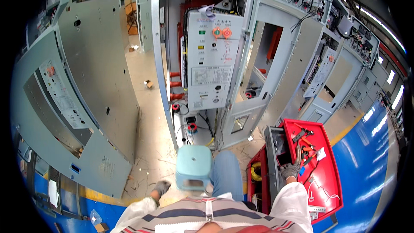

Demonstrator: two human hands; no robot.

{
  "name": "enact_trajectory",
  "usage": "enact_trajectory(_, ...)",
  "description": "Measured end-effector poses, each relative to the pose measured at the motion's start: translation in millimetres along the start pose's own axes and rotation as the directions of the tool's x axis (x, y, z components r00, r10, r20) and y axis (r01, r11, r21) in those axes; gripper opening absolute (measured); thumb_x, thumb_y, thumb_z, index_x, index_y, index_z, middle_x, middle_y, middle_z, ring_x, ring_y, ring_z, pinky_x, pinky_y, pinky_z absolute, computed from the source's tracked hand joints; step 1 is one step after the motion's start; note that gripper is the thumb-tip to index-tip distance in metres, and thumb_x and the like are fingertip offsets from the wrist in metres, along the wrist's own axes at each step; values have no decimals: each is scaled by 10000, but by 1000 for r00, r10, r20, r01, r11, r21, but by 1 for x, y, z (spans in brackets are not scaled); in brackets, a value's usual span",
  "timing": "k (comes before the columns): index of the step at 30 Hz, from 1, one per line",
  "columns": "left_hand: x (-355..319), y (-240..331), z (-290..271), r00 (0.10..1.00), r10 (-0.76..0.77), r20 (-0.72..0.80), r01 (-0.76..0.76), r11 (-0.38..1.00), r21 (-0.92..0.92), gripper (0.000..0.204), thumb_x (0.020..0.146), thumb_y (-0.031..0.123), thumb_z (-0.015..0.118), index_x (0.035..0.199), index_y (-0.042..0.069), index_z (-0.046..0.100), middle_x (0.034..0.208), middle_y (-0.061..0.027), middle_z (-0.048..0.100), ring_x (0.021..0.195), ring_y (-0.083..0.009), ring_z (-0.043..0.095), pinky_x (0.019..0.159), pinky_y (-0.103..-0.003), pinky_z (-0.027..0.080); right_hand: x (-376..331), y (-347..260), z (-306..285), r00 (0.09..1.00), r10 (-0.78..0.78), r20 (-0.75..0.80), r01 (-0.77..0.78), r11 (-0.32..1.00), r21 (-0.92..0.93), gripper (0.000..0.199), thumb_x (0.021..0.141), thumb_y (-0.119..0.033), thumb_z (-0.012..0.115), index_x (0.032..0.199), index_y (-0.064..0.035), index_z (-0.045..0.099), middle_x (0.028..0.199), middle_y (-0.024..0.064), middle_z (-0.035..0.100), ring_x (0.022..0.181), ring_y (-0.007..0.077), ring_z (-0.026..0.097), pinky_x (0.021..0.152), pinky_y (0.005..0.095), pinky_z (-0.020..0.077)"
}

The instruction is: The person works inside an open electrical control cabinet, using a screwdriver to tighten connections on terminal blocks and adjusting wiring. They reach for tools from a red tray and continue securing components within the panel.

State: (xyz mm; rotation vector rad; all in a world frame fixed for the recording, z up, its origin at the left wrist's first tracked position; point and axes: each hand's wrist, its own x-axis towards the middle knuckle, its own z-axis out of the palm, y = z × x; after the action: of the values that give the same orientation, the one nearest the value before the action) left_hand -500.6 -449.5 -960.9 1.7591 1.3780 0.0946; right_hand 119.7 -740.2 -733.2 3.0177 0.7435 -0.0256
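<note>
My right hand (290, 171), in a dark grey glove, reaches over the edge of a red tool cart (330, 181), with fingers stretched toward the tools on top. Near those fingers lie orange-handled pliers (307, 141) and other hand tools. Beside the hand, the cart's grey drawer (272, 164) is pulled out. My left hand (161, 187), also gloved, hangs low over the floor, left of a pale blue-green plastic stool (194, 164). It touches nothing that I can see, and its finger pose is too small to make out.
An upright metal switchgear cabinet (161, 60) with a grey control panel (211, 60) stands ahead, its door (254, 116) swung to the right. Another large cabinet (99, 82) rises at left. Wire scraps and a small cardboard piece (148, 84) litter the floor. Yellow coiled material (256, 171) sits in the cart.
</note>
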Motion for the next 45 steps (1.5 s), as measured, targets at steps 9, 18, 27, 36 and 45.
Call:
enact_trajectory(9, 22, 139, -8, 996, -42, -82, -30, 697, -717, 136, 908, 132, 596, 1005, 54, 650, 800, -16, 639, 685, -122, 600, 612, -267, 486, -19, -3, -23, 998, -8, 55, 9, 1000, -21, 485, 783, -517, 623, 1169, -226, 656, 1543, 249, 147, 1444, 361, 120, 1166, 465, 58)
enact_trajectory(18, -12, -44, 29, 957, -275, 89, 215, 470, -856, 154, 848, 175, 612, 871, 43, 687, 691, -63, 638, 573, -148, 570, 492, -304, 458, -13, -40, -31, 980, 200, -22, -195, 971, 141, 359, 759, -403, 687, 1016, -153, 678, 1411, 237, 403, 1375, 351, 289, 1138, 502, 170)
enact_trajectory(27, 54, 300, -132, 778, 293, -555, -409, 907, -96, 339, 892, 288, 568, 1089, 21, 637, 990, -211, 666, 914, -328, 655, 833, -382, 499, 65, -180, -12, 857, -258, -446, 501, 622, 602, 319, 777, -220, 643, 1041, -42, 618, 1032, 157, 631, 1007, 344, 583, 906, 412, 457)
enact_trajectory(36, 116, 752, -264, 27, 787, -617, -842, 350, 409, 322, 927, 238, 550, 1190, 59, 595, 1114, -149, 652, 1038, -317, 623, 913, -352, 489, 82, -261, -2, 765, -545, -343, 498, 163, 851, 313, 800, -149, 638, 1091, -34, 632, 1031, 171, 652, 976, 301, 633, 876, 366, 487)
enact_trajectory(45, 207, 903, -375, 159, 660, -734, -480, 702, 526, 471, 843, 357, 509, 1249, 129, 580, 1271, -160, 573, 1183, -320, 540, 1010, -417, 420, 134, -220, -44, 846, -499, -188, 286, 127, 950, 200, 862, -52, 570, 1037, 22, 633, 920, 117, 654, 878, 197, 634, 785, 313, 508)
